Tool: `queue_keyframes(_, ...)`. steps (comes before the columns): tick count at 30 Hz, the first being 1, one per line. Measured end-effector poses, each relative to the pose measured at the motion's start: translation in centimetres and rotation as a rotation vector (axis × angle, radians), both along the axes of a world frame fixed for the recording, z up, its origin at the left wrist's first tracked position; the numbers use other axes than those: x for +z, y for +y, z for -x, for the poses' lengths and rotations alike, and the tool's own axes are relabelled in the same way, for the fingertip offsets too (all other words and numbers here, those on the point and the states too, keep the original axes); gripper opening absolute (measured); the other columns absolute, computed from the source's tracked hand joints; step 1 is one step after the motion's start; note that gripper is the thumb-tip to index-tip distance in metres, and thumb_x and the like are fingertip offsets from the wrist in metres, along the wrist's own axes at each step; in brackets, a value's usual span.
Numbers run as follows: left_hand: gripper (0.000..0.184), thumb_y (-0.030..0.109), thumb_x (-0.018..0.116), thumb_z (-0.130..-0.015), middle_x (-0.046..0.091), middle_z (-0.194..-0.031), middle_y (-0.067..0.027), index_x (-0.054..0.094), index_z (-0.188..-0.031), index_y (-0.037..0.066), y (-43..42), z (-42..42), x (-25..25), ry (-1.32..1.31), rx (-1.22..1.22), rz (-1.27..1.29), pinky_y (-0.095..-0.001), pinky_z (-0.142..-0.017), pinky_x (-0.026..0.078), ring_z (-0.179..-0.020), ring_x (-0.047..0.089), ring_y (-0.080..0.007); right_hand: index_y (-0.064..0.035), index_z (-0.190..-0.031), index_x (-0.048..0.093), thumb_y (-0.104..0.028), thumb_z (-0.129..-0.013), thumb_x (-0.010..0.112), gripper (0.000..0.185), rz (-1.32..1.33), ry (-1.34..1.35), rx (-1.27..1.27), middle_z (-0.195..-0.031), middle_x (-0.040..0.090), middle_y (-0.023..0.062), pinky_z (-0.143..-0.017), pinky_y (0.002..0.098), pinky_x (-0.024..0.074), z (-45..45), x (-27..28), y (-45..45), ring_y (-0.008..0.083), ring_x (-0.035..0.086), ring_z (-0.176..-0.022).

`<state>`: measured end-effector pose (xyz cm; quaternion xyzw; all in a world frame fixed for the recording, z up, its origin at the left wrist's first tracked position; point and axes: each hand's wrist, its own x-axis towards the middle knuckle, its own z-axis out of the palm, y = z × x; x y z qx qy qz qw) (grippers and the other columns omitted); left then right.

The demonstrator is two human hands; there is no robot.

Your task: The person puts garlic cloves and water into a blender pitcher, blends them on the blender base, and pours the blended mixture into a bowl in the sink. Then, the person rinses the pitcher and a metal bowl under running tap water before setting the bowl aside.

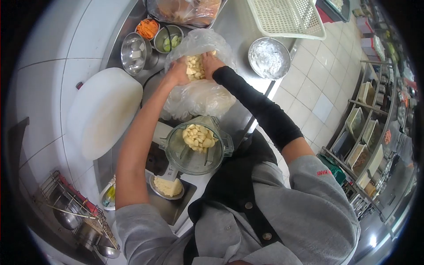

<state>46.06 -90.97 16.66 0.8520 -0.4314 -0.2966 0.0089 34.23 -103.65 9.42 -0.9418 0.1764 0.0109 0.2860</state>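
Note:
Both my hands reach into a clear plastic bag (201, 95) of peeled garlic cloves (195, 66) on the steel counter. My left hand (179, 71) is at the left side of the cloves, its fingers curled in against them and partly hidden. From the right, my right hand (211, 64), below a black sleeve, cups the cloves with its fingertips sunk among them. Closer to me stands a clear blender jar (176, 154) with its handle to the right. More garlic cloves (198, 138) lie inside it, above the blades.
Steel bowls (131, 53) hold white pieces, orange shreds (147, 28) and green slices (172, 43). A white cutting board (104, 112) leans at the wall. Right are a white-coated bowl (269, 58) and a perforated basket (289, 17). A bowl of pale crumbly food (168, 186) sits near me.

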Motion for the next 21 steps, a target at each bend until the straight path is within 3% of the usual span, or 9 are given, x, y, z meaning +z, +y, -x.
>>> queue_keyframes(2,0.087,0.016,0.080,-0.063,0.054,-0.128,-0.0290,0.037,-0.136,-0.004,-0.2,-0.8,-0.4,0.101,-0.008,0.090,-0.0428,-0.104,0.044,-0.123,0.050,-0.0423,0.0071,-0.121,0.048,-0.009,-0.073,0.066,0.053,0.094,-0.043,0.087,-0.125,0.044,0.0257,-0.093,0.0438,0.0507,-0.2,-2.5,-0.2,0.0437,0.061,-0.103)
queue_keyframes(5,0.080,0.015,0.081,-0.062,0.057,-0.125,-0.0262,0.044,-0.131,-0.005,-1.1,-0.7,-0.7,0.152,-0.045,0.098,-0.0406,-0.102,0.045,-0.121,0.054,-0.0379,0.0053,-0.121,0.049,-0.013,-0.068,0.071,0.059,0.002,0.074,0.107,-0.124,0.050,0.0243,-0.096,0.0431,0.0486,0.7,2.4,-0.7,0.0424,0.059,-0.108)
queue_keyframes(8,0.074,0.012,0.079,-0.062,0.058,-0.124,-0.0276,0.047,-0.127,-0.004,-1.7,-1.2,2.3,0.460,0.039,0.119,-0.0411,-0.100,0.046,-0.118,0.056,-0.0378,0.0046,-0.121,0.051,-0.019,-0.063,0.079,0.068,-0.369,-0.031,0.002,-0.121,0.057,0.0244,-0.097,0.0418,0.0480,0.9,1.4,-1.2,0.0390,0.059,-0.112)
queue_keyframes(11,0.068,0.012,0.078,-0.063,0.060,-0.118,-0.0270,0.049,-0.123,-0.006,-0.6,-1.0,0.6,0.464,0.034,0.351,-0.0414,-0.098,0.046,-0.114,0.058,-0.0380,0.0037,-0.124,0.050,-0.023,-0.059,0.084,0.078,-0.396,0.001,-0.020,-0.116,0.062,0.0246,-0.097,0.0403,0.0477,1.4,3.8,-1.4,0.0365,0.060,-0.112)
queue_keyframes(14,0.066,0.013,0.077,-0.065,0.060,-0.116,-0.0258,0.049,-0.122,-0.007,-0.8,-0.9,1.7,0.321,-0.034,0.435,-0.0411,-0.099,0.045,-0.112,0.058,-0.0394,0.0033,-0.126,0.049,-0.023,-0.058,0.086,0.082,-0.566,-0.205,-0.064,-0.116,0.062,0.0240,-0.096,0.0390,0.0486,2.2,8.2,-0.5,0.0366,0.061,-0.110)
queue_keyframes(15,0.075,0.014,0.081,-0.062,0.053,-0.122,-0.0227,0.044,-0.124,-0.004,-1.5,0.0,5.4,0.327,-0.060,0.260,-0.0391,-0.105,0.040,-0.121,0.050,-0.0361,0.0026,-0.126,0.049,-0.021,-0.059,0.086,0.080,-0.572,-0.147,-0.059,-0.115,0.063,0.0219,-0.095,0.0378,0.0484,1.9,8.1,-0.6,0.0335,0.061,-0.108)
queue_keyframes(17,0.075,0.014,0.081,-0.063,0.052,-0.124,-0.0237,0.043,-0.125,-0.005,-0.9,-0.2,3.1,0.232,-0.049,0.312,-0.0401,-0.106,0.038,-0.123,0.048,-0.0381,0.0012,-0.127,0.049,-0.017,-0.061,0.085,0.077,-0.586,-0.036,-0.059,-0.112,0.064,0.0179,-0.093,0.0355,0.0482,1.3,8.2,-0.9,0.0273,0.062,-0.104)
queue_keyframes(21,0.071,0.015,0.076,-0.067,0.059,-0.112,-0.0328,0.043,-0.125,-0.009,-0.9,2.0,5.2,0.106,-0.120,0.570,-0.0450,-0.096,0.046,-0.111,0.057,-0.0427,-0.0005,-0.126,0.049,-0.009,-0.061,0.084,0.075,-0.594,-0.313,-0.117,-0.110,0.064,0.0142,-0.092,0.0342,0.0484,2.2,9.2,0.1,0.0235,0.061,-0.102)
